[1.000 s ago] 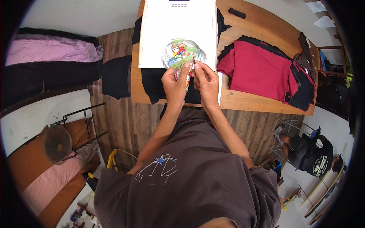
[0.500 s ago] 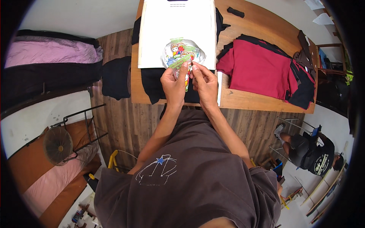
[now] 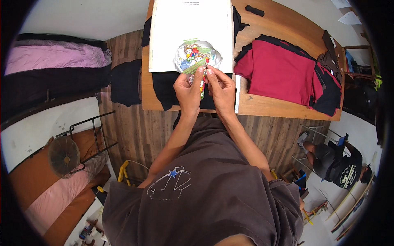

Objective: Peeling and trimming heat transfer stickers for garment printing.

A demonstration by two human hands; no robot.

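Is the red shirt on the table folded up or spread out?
Spread out. The red shirt lies flat on the wooden table, its sleeves out to the sides, on top of a black garment.

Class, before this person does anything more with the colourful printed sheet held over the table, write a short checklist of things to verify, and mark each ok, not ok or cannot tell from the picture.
1. Both hands on the sheet: ok; left hand and right hand pinch its near edge.
2. Sheet over the white panel: ok.
3. White panel lying flat on the black garment: ok.
4. Red shirt apart from the hands: ok, it lies to the right.
5. Sheet's backing peeled: cannot tell.
6. Table edge near the hands bare: not ok; the garment hangs over it.
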